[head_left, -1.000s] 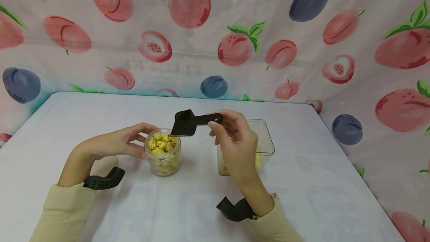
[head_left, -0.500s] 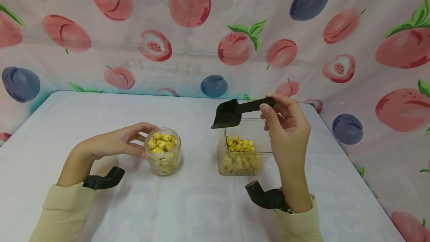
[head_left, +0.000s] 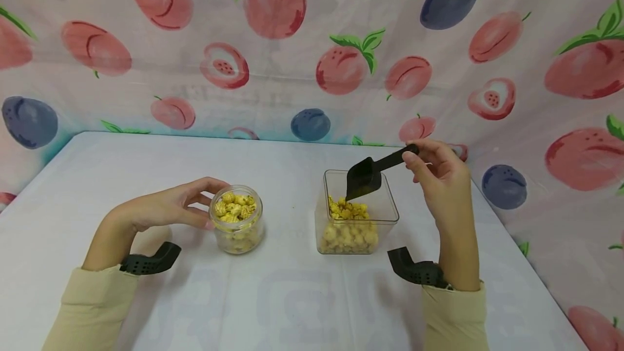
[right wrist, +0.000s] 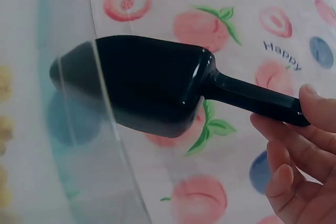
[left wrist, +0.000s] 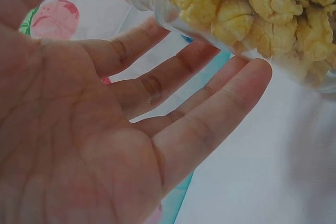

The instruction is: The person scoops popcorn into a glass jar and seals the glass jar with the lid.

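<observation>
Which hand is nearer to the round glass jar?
Left. The left hand cups the jar, fingers against its side. The right hand holds the black scoop over the square container.

Your black plastic scoop (head_left: 364,177) tilts mouth-down inside the open top of the clear square container (head_left: 390,213), its handle slanting up and to the right, pinched at the end by your right hand (head_left: 436,177); the container stands upright on the surface, roughly half full of yellow puffed pieces (head_left: 348,226). To its left stands the small round clear jar (head_left: 237,232), upright, lidless and filled to the brim with the same yellow pieces, with your left hand's (head_left: 166,207) fingertips resting against its side.
</observation>
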`<act>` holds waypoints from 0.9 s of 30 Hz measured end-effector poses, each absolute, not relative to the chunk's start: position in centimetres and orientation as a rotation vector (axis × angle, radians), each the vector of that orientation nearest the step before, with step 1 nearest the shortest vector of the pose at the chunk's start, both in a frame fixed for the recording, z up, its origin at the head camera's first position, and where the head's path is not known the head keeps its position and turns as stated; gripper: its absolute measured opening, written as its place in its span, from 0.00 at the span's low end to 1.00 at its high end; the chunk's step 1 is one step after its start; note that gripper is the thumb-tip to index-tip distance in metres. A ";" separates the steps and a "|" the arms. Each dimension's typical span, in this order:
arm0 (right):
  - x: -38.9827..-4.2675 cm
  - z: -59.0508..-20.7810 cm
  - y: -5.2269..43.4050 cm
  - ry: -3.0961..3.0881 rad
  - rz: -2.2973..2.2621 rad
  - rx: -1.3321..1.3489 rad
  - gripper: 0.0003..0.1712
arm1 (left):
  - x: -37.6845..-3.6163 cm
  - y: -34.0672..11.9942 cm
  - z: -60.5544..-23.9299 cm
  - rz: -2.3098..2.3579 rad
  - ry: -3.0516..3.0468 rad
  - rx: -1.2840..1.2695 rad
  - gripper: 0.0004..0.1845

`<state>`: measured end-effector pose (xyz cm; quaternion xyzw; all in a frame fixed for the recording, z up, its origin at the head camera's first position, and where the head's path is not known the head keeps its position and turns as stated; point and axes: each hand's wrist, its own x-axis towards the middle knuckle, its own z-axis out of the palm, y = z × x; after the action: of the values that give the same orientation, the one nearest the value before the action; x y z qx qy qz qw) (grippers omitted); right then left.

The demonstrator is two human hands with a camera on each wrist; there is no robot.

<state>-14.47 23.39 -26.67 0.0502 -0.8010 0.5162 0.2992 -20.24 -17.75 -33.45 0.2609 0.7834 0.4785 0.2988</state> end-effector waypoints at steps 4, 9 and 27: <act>-14.9 -27.2 24.5 -2.149 1.434 0.131 0.10 | -20.2 -17.7 -33.4 1.270 2.081 0.693 0.36; -15.2 -27.6 25.6 -2.219 1.441 0.137 0.10 | -20.2 -17.7 -33.4 1.269 2.085 0.694 0.36; -15.0 -27.9 26.6 -2.428 1.356 0.297 0.12 | -20.2 -17.8 -33.5 1.268 2.088 0.687 0.36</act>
<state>-14.96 26.60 -27.86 0.1046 -0.8553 0.4776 0.1715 -20.20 -17.81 -33.48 0.2584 0.7856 0.4769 0.2976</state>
